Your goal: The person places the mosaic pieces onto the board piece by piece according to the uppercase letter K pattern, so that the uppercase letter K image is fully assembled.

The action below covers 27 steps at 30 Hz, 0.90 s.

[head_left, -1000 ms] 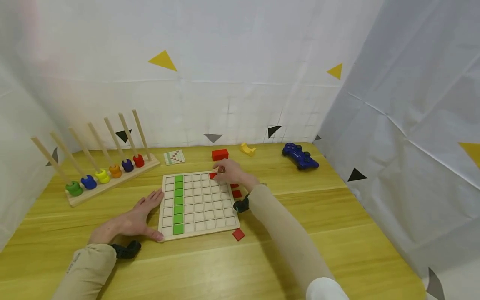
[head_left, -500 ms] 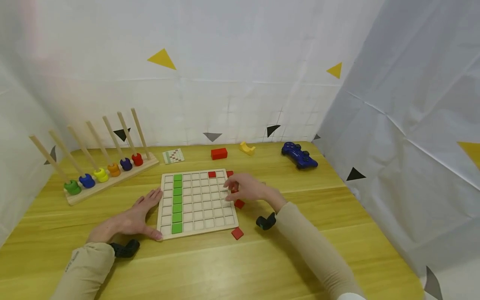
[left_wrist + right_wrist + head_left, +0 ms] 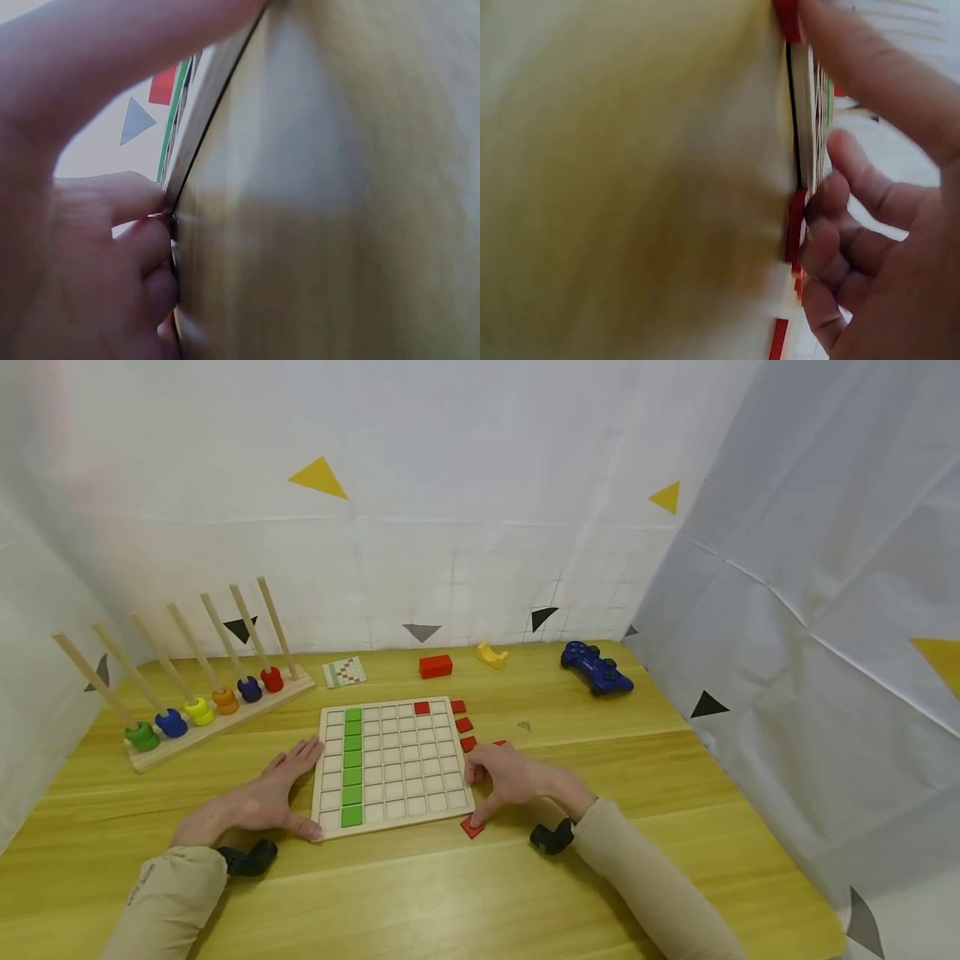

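A wooden grid board [image 3: 390, 766] lies on the yellow table, with a green column of tiles [image 3: 352, 768] and one red tile [image 3: 422, 708] in its top row. My left hand [image 3: 292, 785] lies flat against the board's left edge, its fingers [image 3: 112, 247] touching the rim [image 3: 202, 127]. My right hand [image 3: 487, 789] is at the board's right edge. Its thumb tip touches a loose red tile [image 3: 472, 827] [image 3: 786, 19] on the table. Its other fingers [image 3: 832, 247] are loosely curled beside another red tile [image 3: 795, 225]. More red tiles [image 3: 464, 724] lie along the board's right side.
A peg rack with coloured rings [image 3: 210, 702] stands at the left. A small pattern card [image 3: 345, 672], a red block [image 3: 436, 666], a yellow piece [image 3: 491, 655] and a blue game controller [image 3: 597, 669] lie along the back. White cloth walls close in behind and on the right.
My right hand has drawn back from the board's top row, leaving a red tile there, and come down to the loose tiles at the front right. The left hand has stayed put.
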Motion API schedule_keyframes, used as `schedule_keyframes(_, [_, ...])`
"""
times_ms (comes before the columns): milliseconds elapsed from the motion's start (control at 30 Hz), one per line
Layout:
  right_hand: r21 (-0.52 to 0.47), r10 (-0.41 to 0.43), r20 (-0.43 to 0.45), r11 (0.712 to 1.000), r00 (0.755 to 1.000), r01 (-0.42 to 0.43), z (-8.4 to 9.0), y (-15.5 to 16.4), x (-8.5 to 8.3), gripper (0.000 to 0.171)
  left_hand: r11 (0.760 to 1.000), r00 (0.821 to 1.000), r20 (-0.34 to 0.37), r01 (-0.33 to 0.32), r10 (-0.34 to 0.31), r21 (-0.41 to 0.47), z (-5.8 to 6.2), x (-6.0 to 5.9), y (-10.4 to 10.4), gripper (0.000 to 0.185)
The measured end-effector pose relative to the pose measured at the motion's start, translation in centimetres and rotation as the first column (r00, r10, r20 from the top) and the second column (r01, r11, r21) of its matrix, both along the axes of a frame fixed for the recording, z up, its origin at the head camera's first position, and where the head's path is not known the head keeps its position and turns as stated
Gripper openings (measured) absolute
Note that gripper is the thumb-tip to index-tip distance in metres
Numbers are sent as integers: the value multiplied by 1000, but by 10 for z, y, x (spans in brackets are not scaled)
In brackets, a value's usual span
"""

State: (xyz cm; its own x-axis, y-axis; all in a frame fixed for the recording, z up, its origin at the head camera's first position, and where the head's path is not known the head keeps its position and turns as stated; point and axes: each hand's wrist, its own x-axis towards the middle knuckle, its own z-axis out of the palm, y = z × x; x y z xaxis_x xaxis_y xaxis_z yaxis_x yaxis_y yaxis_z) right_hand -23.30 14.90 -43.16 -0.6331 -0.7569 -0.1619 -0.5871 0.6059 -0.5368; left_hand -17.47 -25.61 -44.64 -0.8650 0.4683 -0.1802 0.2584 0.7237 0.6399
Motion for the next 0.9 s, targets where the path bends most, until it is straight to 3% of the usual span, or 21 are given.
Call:
schedule_keyframes(267, [-5, -38, -82, 999, 996, 37, -2, 15, -13, 39, 1000, 1000, -2, 7, -7, 13, 0, 0, 0, 135])
schedule_keyframes(567, [-144, -91, -34, 986, 995, 86, -5, 31, -26, 14, 1000, 1000, -9, 8, -8, 3, -1, 0, 0, 135])
schedule_keyframes(900, [-75, -39, -22, 996, 999, 37, -4, 38, -31, 27, 1000, 1000, -14, 11, -11, 5, -1, 0, 0, 134])
